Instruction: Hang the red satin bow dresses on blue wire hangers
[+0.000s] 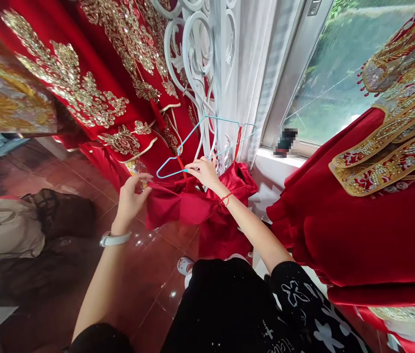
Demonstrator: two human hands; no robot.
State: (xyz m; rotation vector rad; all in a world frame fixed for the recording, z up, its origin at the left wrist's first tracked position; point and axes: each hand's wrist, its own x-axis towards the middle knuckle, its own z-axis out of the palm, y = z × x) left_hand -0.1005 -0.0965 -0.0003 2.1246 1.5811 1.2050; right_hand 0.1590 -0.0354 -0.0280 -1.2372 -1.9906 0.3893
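Note:
A red satin strapless-style dress (196,208) hangs from a light-blue clothes hanger (207,117) by thin red straps. The hanger's hook rests at the white scroll metalwork. My right hand (204,172) pinches the hanger's lower left part close to a red strap; its fingertips partly cover that spot. Just beside the left edge of the dress is my left hand (132,198), its thumb and forefinger apart, slightly blurred. Whether its fingertips brush the fabric is hard to make out.
Red garments with gold sequins (78,83) hang at the left. An embroidered red outfit (369,206) hangs at the right by the window (325,83). White scroll metalwork (196,44) stands ahead. Bags (5,225) lie on the tiled floor (156,284).

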